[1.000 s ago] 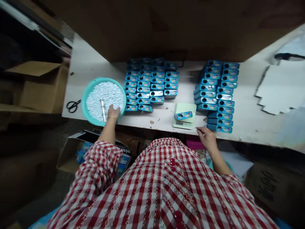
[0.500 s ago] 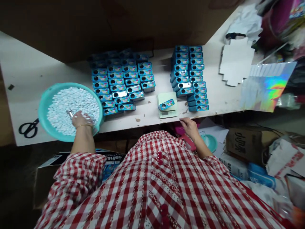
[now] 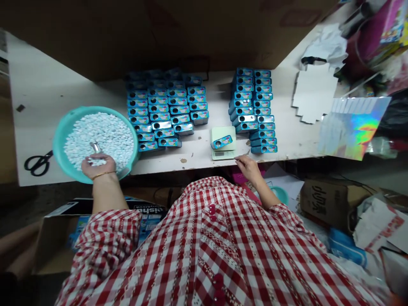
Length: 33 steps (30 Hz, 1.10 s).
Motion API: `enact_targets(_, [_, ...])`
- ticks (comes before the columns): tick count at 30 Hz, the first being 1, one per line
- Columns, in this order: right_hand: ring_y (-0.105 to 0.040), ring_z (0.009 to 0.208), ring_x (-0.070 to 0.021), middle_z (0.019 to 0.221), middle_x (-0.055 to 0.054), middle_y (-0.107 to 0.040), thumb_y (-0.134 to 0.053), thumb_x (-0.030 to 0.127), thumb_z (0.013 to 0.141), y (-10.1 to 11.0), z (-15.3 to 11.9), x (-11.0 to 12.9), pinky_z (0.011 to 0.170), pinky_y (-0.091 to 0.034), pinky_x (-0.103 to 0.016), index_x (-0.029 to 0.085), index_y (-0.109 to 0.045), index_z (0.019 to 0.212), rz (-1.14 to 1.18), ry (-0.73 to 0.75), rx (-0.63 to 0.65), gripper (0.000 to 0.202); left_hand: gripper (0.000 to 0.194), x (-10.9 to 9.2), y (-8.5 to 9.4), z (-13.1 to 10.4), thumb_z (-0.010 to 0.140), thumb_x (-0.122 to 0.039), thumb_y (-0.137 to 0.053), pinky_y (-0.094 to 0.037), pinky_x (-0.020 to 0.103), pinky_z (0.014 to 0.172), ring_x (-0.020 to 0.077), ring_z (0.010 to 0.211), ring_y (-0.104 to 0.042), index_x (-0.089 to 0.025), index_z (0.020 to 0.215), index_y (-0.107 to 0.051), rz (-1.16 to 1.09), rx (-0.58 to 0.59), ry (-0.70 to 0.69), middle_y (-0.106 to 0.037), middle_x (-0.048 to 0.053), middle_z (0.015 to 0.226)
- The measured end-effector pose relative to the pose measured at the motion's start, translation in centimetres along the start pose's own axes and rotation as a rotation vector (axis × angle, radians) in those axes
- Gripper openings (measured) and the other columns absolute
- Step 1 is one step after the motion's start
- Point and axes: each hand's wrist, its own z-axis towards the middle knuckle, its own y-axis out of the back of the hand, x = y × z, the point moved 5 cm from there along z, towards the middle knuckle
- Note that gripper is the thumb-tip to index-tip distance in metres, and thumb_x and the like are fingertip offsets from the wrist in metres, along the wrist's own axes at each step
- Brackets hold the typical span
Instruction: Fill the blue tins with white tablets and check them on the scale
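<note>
Teal basin (image 3: pixel 59 142), pellets (image 3: pixel 110 134) — left hand (image 3: pixel 98 169) cupped

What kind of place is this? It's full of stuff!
It looks like a small workshop, maybe a packing room. Rows of matching blue containers fill part of the table, one lies on a pale scale, and a turquoise basin holds many small white pieces.

A long white tabletop with chipped patches (image 3: pixel 194 155) carries a flat pale-green scale (image 3: pixel 223 131) at its near edge. Left of the scale stand packed rows of blue printed tins (image 3: pixel 159 109); farther left — a round turquoise plastic bowl (image 3: pixel 59 140), then black-handled scissors (image 3: pixel 46 158). Right of the scale: more blue tins, then — well apart — a flat white stepped-edge card piece (image 3: pixel 315 91) and a shiny iridescent sheet (image 3: pixel 353 127).
</note>
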Motion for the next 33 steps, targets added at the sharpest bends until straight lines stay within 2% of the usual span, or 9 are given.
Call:
enact_targets(2, [-0.065, 0.085, -0.0201, 0.091, -0.009, -0.069, -0.049, 0.025, 0.087, -0.1, 0.5, 1.3, 0.079, -0.051, -0.035, 0.018, -0.067, 0.093, 0.044, 0.042, 0.006, 0.020, 0.034, 0.4, -1.4, -2.1, 0.094, -0.026, -0.011, -0.032, 0.004, 0.041, 0.0011, 0.039, -0.034, -0.018, 0.065, -0.026, -0.500, 0.042, 0.059, -0.034, -0.007, 0.049])
enact_targets(4, [-0.065, 0.086, -0.0185, 0.091, -0.008, -0.069, -0.049, 0.025, 0.088, -0.4, 1.1, 3.9, 0.078, -0.052, -0.033, 0.019, -0.066, 0.095, 0.118, 0.124, 0.025, 0.020, 0.034, 1.8, -4.7, -5.1, 0.094, -0.031, -0.021, -0.031, 0.005, 0.038, 0.0005, 0.039, -0.039, -0.019, 0.067, -0.036, -0.732, 0.210, 0.216, -0.040, -0.007, 0.049])
enact_targets(6, [-0.063, 0.088, -0.0166, 0.093, -0.007, -0.068, -0.048, 0.025, 0.090, -1.0, 1.7, 8.0, 0.080, -0.052, -0.032, 0.020, -0.065, 0.098, 0.191, 0.272, 0.068, 0.020, 0.030, 4.1, -8.1, -8.6, 0.093, -0.029, -0.031, -0.033, 0.006, 0.038, 0.0005, 0.041, -0.042, -0.018, 0.066, -0.040, -0.795, 0.296, 0.336, -0.044, -0.005, 0.052])
enact_targets(9, [-0.060, 0.092, -0.0159, 0.097, -0.008, -0.066, -0.045, 0.026, 0.091, -2.4, 2.0, 15.0, 0.083, -0.052, -0.030, 0.019, -0.063, 0.100, 0.177, 0.598, 0.167, 0.021, 0.031, 8.7, -12.9, -13.7, 0.092, -0.022, -0.034, -0.039, 0.008, 0.044, 0.0010, 0.044, -0.046, -0.017, 0.064, -0.043, -0.678, 0.381, 0.553, -0.048, -0.003, 0.057])
enact_targets(12, [-0.056, 0.097, -0.0211, 0.104, -0.012, -0.062, -0.042, 0.022, 0.092, -4.8, 2.4, 18.7, 0.080, -0.052, -0.035, 0.014, -0.060, 0.108, -0.073, 0.691, 0.296, 0.025, 0.040, 12.4, -15.4, -17.1, 0.095, -0.023, -0.026, -0.050, 0.016, 0.059, 0.0049, 0.052, -0.054, -0.016, 0.063, -0.049, -0.558, 0.386, 0.647, -0.051, -0.001, 0.059])
enact_targets(16, [-0.052, 0.101, -0.0242, 0.104, -0.014, -0.059, -0.040, 0.013, 0.090, -6.9, 2.9, 18.1, 0.078, -0.052, -0.036, 0.008, -0.058, 0.106, -0.301, 0.603, 0.416, 0.024, 0.040, 14.8, -16.0, -19.0, 0.093, -0.024, -0.030, -0.052, 0.029, 0.078, 0.0116, 0.071, -0.064, -0.016, 0.064, -0.055, -0.482, 0.343, 0.740, -0.061, 0.003, 0.068])
enact_targets(21, [-0.045, 0.115, -0.0237, 0.118, -0.012, -0.054, -0.039, 0.015, 0.092, -6.3, 3.0, 15.8, 0.084, -0.051, -0.033, 0.013, -0.057, 0.110, -0.263, 0.572, 0.451, 0.025, 0.036, 15.7, -15.8, -20.2, 0.092, -0.024, -0.035, -0.047, 0.034, 0.092, 0.0149, 0.082, -0.066, -0.014, 0.067, -0.059, -0.451, 0.283, 0.835, -0.065, 0.006, 0.072])
enact_targets(25, [-0.046, 0.115, -0.0234, 0.128, -0.014, -0.049, -0.039, 0.012, 0.091, -5.7, 3.1, 15.3, 0.079, -0.052, -0.034, 0.016, -0.054, 0.114, -0.263, 0.539, 0.406, 0.027, 0.028, 15.9, -16.7, -20.8, 0.089, -0.022, -0.041, -0.045, 0.036, 0.096, 0.0166, 0.090, -0.066, -0.014, 0.072, -0.061, -0.435, 0.316, 0.846, -0.068, 0.006, 0.078])
enact_targets(33, [-0.056, 0.097, -0.0195, 0.102, -0.011, -0.062, -0.044, 0.010, 0.088, -5.9, 4.3, 13.0, 0.080, -0.051, -0.032, 0.015, -0.061, 0.096, -0.147, 0.565, 0.330, 0.019, 0.019, 16.1, -18.6, -20.9, 0.084, -0.019, -0.046, -0.049, 0.033, 0.089, 0.0169, 0.088, -0.067, -0.015, 0.076, -0.062, -0.371, 0.318, 0.802, -0.069, 0.006, 0.076])
